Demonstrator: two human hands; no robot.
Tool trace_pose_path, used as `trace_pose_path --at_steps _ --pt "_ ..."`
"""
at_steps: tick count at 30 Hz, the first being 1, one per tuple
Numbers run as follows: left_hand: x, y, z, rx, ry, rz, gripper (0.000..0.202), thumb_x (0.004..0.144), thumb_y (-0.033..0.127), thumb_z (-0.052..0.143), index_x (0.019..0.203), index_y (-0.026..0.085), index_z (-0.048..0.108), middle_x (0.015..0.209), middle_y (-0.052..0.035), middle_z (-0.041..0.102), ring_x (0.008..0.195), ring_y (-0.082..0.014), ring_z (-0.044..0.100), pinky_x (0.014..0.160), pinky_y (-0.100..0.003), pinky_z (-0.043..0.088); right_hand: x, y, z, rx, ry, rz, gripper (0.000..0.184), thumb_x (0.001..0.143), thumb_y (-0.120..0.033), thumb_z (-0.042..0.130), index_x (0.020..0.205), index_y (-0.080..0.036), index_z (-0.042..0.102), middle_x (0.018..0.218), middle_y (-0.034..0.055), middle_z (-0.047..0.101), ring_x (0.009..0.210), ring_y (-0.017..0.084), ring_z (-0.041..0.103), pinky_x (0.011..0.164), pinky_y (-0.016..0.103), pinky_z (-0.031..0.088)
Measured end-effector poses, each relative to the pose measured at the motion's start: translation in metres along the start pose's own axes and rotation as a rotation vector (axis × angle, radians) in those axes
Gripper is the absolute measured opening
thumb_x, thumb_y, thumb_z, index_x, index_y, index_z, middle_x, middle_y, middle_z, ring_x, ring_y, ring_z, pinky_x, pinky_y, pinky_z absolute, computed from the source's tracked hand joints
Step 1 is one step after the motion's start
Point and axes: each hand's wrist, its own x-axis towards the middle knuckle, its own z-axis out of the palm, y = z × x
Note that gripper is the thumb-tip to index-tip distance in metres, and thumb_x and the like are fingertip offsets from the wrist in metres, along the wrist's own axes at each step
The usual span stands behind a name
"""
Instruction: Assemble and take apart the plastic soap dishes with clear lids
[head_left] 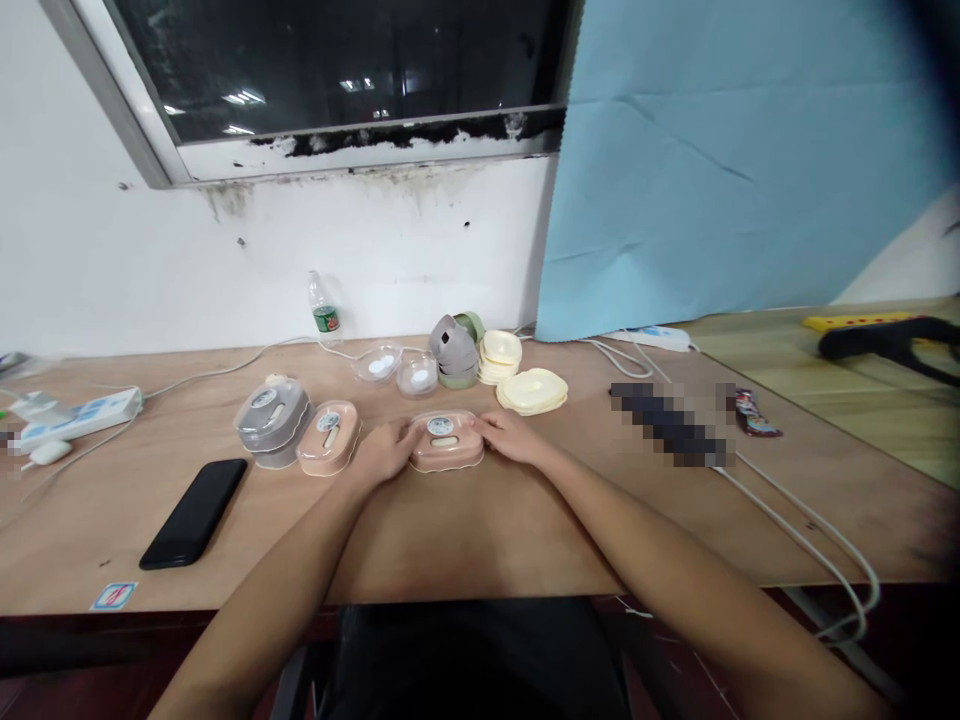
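Head view: pink box sits on the table in front of the person, about midway between the two forearms, its long axis running left to right, so that one short end meets each hand. It lies to the right of the left hand and to the left of the right hand; neither hand is clearly nearer, as both are at the box. Box looks level and upright, with a round sticker and a pale oblong piece on its top. Left hand: partly curled, thumb along the left end near the top edge, other fingers mostly hidden by the hand itself. Right hand: partly curled too, fingertips against the right end near the upper rim. Judged as grasping the box between them from its two ends; how hard they press cannot be told. Second pink box is just beside the left hand, on its outer side; whether they touch is unclear. Beyond that stand the gray boxes, stacked. Yellow lids lie behind the right hand, on the window side, with gray bowls to their left.
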Motion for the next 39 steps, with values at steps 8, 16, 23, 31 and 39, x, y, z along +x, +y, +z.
trace_pose_path --at_steps 8,16,23,31,39 --pt "0.000 0.000 0.000 0.128 0.006 0.039 0.055 0.089 0.065 0.031 0.089 0.022 0.064 0.084 -0.0059 0.070 0.076 -0.0222 0.063 0.064 -0.028 0.040 0.000 -0.001 -0.007 0.057 -0.020 0.033 0.056 0.086 -0.063 0.039 0.057 -0.017 0.054 0.052 0.0004 0.056 0.051 0.013 0.049 0.051 0.024 0.032" --pt "0.000 -0.003 0.005 0.190 0.019 -0.004 0.058 0.090 0.066 0.027 0.078 0.023 0.063 0.077 -0.0051 0.068 0.073 -0.0220 0.063 0.063 -0.028 0.040 0.000 0.004 -0.005 0.075 -0.034 0.092 0.056 0.085 -0.065 0.040 0.058 -0.018 0.054 0.053 0.0008 0.059 0.045 0.011 0.049 0.049 0.023 0.034" --pt "0.001 -0.007 0.010 0.034 0.097 0.155 0.054 0.094 0.053 0.034 0.136 0.021 0.046 0.136 -0.0132 0.049 0.119 -0.0246 0.053 0.099 -0.038 0.041 -0.001 0.002 -0.004 0.029 -0.005 0.036 0.059 0.086 -0.066 0.038 0.056 -0.017 0.055 0.051 0.0008 0.057 0.050 0.012 0.050 0.051 0.023 0.032" --pt "-0.013 0.004 0.008 -0.015 -0.089 0.276 0.090 0.065 0.045 0.076 0.143 0.026 0.035 0.142 -0.0112 0.041 0.124 -0.0307 0.047 0.105 -0.042 0.039 0.001 0.006 -0.003 -0.019 0.031 0.008 0.059 0.086 -0.066 0.037 0.058 -0.017 0.055 0.053 -0.0001 0.055 0.054 0.013 0.047 0.052 0.024 0.030" --pt "-0.041 0.005 0.009 0.114 0.109 0.232 0.084 0.064 0.034 0.073 0.140 0.027 0.038 0.132 -0.0091 0.044 0.116 -0.0274 0.052 0.100 -0.037 0.044 -0.003 -0.002 -0.006 -0.064 0.016 -0.043 0.058 0.087 -0.067 0.036 0.064 -0.017 0.054 0.059 -0.0007 0.055 0.057 0.013 0.048 0.052 0.025 0.026"
